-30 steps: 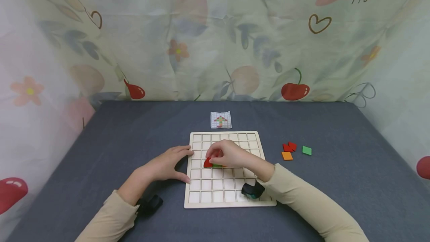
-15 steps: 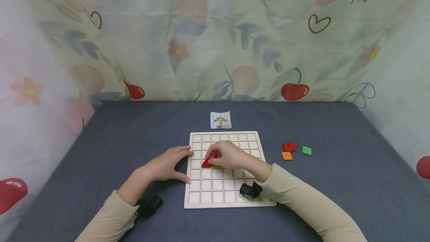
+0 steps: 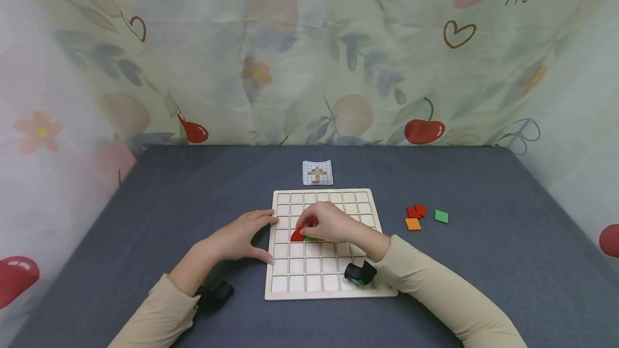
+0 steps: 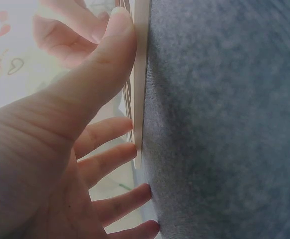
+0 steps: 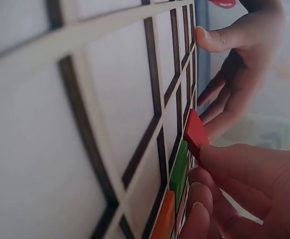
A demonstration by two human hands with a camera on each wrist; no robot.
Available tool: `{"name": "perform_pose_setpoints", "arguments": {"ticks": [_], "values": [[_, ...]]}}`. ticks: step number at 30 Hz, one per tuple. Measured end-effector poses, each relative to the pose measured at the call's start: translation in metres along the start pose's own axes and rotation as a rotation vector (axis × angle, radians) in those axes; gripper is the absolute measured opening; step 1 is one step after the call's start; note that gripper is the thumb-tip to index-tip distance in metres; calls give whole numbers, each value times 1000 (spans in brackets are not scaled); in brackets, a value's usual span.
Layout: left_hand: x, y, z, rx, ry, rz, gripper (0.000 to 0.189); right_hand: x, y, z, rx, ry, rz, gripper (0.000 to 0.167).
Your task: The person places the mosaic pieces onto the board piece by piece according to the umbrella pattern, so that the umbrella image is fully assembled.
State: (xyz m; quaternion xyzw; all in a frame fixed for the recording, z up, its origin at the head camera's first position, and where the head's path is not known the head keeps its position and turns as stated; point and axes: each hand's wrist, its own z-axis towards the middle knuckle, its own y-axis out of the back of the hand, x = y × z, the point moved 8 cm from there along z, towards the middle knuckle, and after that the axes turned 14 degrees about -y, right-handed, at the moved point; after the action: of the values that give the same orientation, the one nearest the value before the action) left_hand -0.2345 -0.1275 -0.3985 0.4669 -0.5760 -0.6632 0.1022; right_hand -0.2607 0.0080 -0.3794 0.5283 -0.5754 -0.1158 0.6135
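Observation:
A pale wooden grid board (image 3: 306,283) lies on the dark cloth. My left hand (image 3: 242,236) is at its left side, thumb and fingertips against the frame and fingers spread. Over the board's middle, my right hand (image 3: 331,223) pinches a small red tile (image 5: 196,134) between thumb and fingers. That tile stands tilted at a grid cell, part of it covered by the fingers. Beside it in the right wrist view, a green tile (image 5: 178,174) and an orange tile (image 5: 163,219) sit in neighbouring cells. The right hand hides the cells behind it in the head view.
Right of the board lie loose red tiles (image 3: 417,211), an orange tile (image 3: 413,224) and a green tile (image 3: 441,216). A small card (image 3: 317,173) with a coloured grid pattern lies behind the board. A patterned curtain (image 3: 309,58) hangs at the table's back edge.
My right hand and the red tile have shifted very slightly left. My left hand stays in place at the board's edge.

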Motion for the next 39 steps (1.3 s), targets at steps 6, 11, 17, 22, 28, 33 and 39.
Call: {"name": "perform_pose_setpoints", "arguments": {"ticks": [6,11,17,22,28,33,39], "values": [[0,-1,0,2,4,4,88,-3,5,-1,-20,-2,19,11],[1,-1,0,3,14,3,88,-13,18,-3,-49,-30,55,12],[0,0,0,2,21,4,89,-40,37,-12,-69,-77,111,15],[-1,0,-1,-4,18,1,89,-70,58,-24,-126,-135,119,18],[0,0,-1,-7,16,3,88,-106,82,-45,-175,-179,125,23],[1,-1,-1,-3,24,1,88,-138,100,-65,-204,-266,152,28],[2,-1,-1,0,27,1,88,-176,118,-85,-248,-367,138,34]]}}
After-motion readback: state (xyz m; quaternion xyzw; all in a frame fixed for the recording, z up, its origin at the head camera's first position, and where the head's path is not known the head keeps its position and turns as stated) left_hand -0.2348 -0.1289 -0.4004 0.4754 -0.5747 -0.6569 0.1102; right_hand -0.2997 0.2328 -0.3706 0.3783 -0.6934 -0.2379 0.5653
